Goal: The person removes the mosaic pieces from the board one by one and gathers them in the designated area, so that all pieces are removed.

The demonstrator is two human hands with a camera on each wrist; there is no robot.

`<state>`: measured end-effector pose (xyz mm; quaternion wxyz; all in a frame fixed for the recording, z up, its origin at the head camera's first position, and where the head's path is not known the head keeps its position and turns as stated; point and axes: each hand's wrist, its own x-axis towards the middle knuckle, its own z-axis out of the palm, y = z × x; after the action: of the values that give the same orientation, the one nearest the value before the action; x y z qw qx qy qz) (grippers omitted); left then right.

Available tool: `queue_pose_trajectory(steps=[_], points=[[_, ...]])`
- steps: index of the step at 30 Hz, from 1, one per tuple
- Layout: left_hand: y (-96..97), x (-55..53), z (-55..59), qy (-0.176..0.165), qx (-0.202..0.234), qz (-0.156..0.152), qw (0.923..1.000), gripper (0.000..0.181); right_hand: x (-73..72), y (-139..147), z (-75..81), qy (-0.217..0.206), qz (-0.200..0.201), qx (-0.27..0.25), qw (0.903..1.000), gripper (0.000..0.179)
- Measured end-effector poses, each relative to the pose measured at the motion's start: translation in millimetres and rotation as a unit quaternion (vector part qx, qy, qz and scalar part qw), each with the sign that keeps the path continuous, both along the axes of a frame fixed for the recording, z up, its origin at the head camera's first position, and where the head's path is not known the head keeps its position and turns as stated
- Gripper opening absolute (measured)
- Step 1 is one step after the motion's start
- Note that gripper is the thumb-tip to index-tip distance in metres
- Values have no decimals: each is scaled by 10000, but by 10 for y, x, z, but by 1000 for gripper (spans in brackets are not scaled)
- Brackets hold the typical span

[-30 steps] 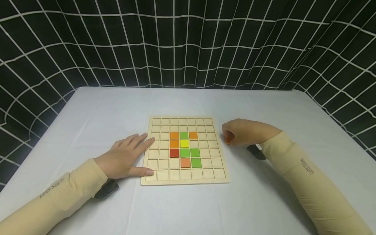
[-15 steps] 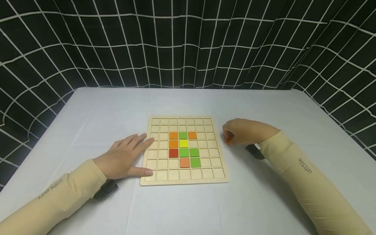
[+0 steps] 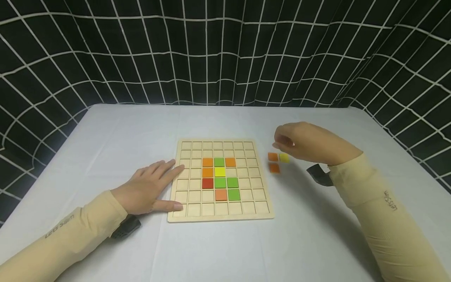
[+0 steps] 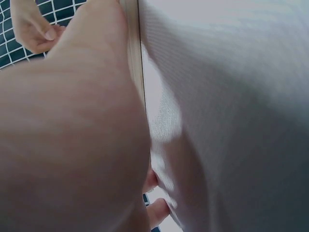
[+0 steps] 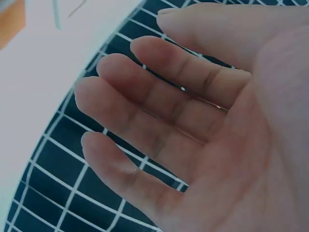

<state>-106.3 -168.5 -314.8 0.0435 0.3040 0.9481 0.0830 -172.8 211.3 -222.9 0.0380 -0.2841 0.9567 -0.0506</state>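
My left hand (image 3: 144, 192) lies flat and spread, its fingertips and thumb on the left edge of a light wooden grid board (image 3: 260, 209). Square tiles sit in the board's middle cells: orange, green (image 3: 219, 161), yellow (image 3: 220, 172), red (image 3: 207, 183) and salmon (image 3: 221, 195). Raised over the table to the right of the board is my right hand (image 3: 313, 143), fingers loosely bent. The right wrist view shows its palm and fingers (image 5: 120, 106) bare of any tile. Below its fingertips lie two orange tiles (image 3: 274, 168) and a yellow tile (image 3: 284, 158).
A white cloth (image 3: 211, 250) covers the table under the board. Dark fabric with a white grid (image 3: 225, 51) hangs behind the table and along both sides. A black wrist device (image 3: 320, 175) shows under the right wrist, and another (image 3: 126, 227) under the left.
My right hand has risen off the tiles beside the board and moved back and right, uncovering two orange tiles and a yellow one. My left hand stays on the board.
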Motion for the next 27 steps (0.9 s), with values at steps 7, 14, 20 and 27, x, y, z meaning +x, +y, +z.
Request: queue_pose_trajectory(steps=[7, 14, 20, 27], points=[[6, 11, 12, -52, 13, 31, 10000, 93, 62, -116, -17, 80, 295, -16, 9995, 9], [12, 11, 15, -20, 4, 12, 10000, 93, 140, -339, -214, -32, 867, 266, 9959, 11], [5, 0, 8, -7, 28, -1, 10000, 93, 207, -502, -384, 70, 1377, 250, 9901, 15], [-4, -5, 0, -22, -5, 22, 10000, 93, 253, -628, -507, 210, 1778, 291, 9834, 13]])
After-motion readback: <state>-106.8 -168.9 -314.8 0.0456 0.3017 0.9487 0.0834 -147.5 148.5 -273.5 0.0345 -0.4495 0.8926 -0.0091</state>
